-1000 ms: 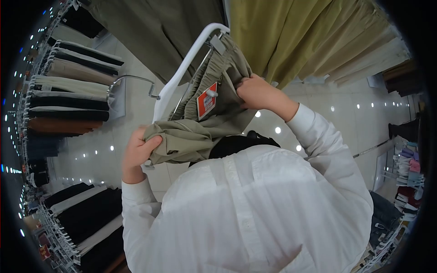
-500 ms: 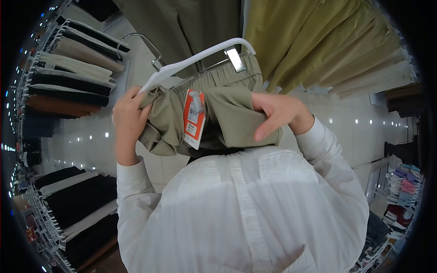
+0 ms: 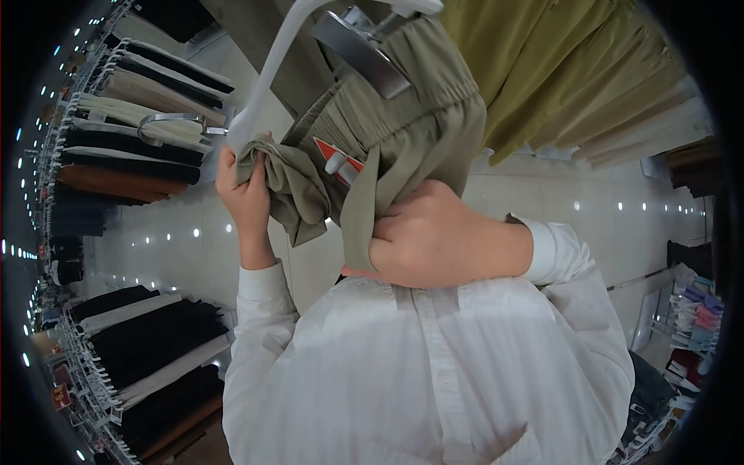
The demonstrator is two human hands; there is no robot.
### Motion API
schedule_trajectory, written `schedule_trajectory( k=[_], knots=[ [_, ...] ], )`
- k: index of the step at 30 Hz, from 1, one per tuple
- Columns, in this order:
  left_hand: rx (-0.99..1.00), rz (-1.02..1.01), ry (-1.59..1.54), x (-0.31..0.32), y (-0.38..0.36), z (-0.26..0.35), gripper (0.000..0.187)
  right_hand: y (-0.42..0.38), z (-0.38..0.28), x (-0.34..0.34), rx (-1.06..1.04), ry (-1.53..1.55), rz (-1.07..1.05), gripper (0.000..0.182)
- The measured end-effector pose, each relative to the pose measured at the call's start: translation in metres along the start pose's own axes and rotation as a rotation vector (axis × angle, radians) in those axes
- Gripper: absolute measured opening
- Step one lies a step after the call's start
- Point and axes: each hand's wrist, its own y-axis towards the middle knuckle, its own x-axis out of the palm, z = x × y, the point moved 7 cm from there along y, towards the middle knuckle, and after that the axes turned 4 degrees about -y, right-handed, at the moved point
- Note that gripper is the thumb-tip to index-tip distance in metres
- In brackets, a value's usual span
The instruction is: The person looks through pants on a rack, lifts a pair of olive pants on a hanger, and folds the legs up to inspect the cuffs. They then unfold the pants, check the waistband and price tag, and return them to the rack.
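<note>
Your left hand [image 3: 246, 194] grips the trousers [image 3: 403, 108] by their bunched end, at the hanger [image 3: 267, 85]. Your right hand [image 3: 434, 240] is clenched around a fold below the tag [image 3: 341, 159].

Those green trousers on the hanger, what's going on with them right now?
A person in a white shirt holds a pair of olive trousers clipped to a white hanger. The left hand grips a bunched fold of the cloth by the hanger's end, and the right hand is closed around the hanging fabric lower down. A red and white tag shows between them. Racks of folded clothes stand to the side.
</note>
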Motion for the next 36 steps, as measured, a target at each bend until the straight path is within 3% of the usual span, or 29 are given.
schedule_trajectory(
  k=[9, 12, 14, 15, 17, 18, 20, 21, 23, 24, 26, 28, 30, 35, 36],
  knots=[
    [0.06, 0.003, 0.1, -0.005, -0.003, 0.024, 0.014, -0.003, -0.006, -0.02, -0.023, 0.061, 0.177, 0.033],
    [0.127, -0.077, 0.168, -0.01, -0.002, 0.034, 0.012, -0.016, 0.012, -0.021, 0.078, 0.012, 0.155, 0.035],
    [0.092, -0.06, 0.155, -0.013, 0.0, 0.036, 0.01, -0.032, 0.042, -0.003, 0.278, -0.06, -0.124, 0.034],
    [0.086, -0.101, 0.24, -0.012, 0.001, 0.037, 0.011, -0.031, 0.044, -0.004, 0.266, -0.054, -0.127, 0.034],
    [0.107, -0.173, 0.361, -0.01, 0.002, 0.043, 0.014, -0.036, 0.062, -0.008, 0.503, -0.269, -0.201, 0.026],
    [0.106, -0.168, 0.366, -0.012, 0.003, 0.047, 0.014, -0.035, 0.061, -0.009, 0.497, -0.266, -0.201, 0.026],
    [0.099, -0.272, 0.392, -0.007, 0.006, 0.052, 0.016, -0.031, 0.055, -0.046, 0.477, -0.282, 0.299, 0.017],
    [0.103, -0.266, 0.393, -0.008, 0.007, 0.057, 0.016, -0.024, 0.052, -0.054, 0.47, -0.284, 0.301, 0.017],
    [0.277, -0.344, 0.494, -0.002, 0.003, 0.073, 0.017, -0.011, 0.021, -0.085, 0.203, -0.515, 0.528, 0.027],
    [0.282, -0.344, 0.494, 0.001, 0.003, 0.075, 0.017, -0.005, 0.018, -0.082, 0.203, -0.518, 0.531, 0.027],
    [0.461, -0.388, 0.565, 0.014, -0.004, 0.089, 0.016, 0.019, 0.022, -0.053, 0.191, -0.503, 0.205, 0.044],
    [0.507, -0.415, 0.567, 0.023, -0.007, 0.094, 0.015, 0.014, 0.032, -0.025, 0.15, -0.393, 0.177, 0.041],
    [0.55, -0.462, 0.607, 0.03, -0.011, 0.092, 0.013, 0.0, 0.062, 0.01, 0.538, -0.075, -0.301, 0.034],
    [0.635, -0.406, 0.473, 0.019, -0.009, 0.114, 0.017, -0.011, 0.078, 0.01, 0.513, -0.033, -0.075, 0.027],
    [0.538, -0.373, 0.407, 0.004, -0.006, 0.111, 0.018, -0.013, 0.081, 0.004, 0.544, -0.069, -0.011, 0.027]
  ],
)
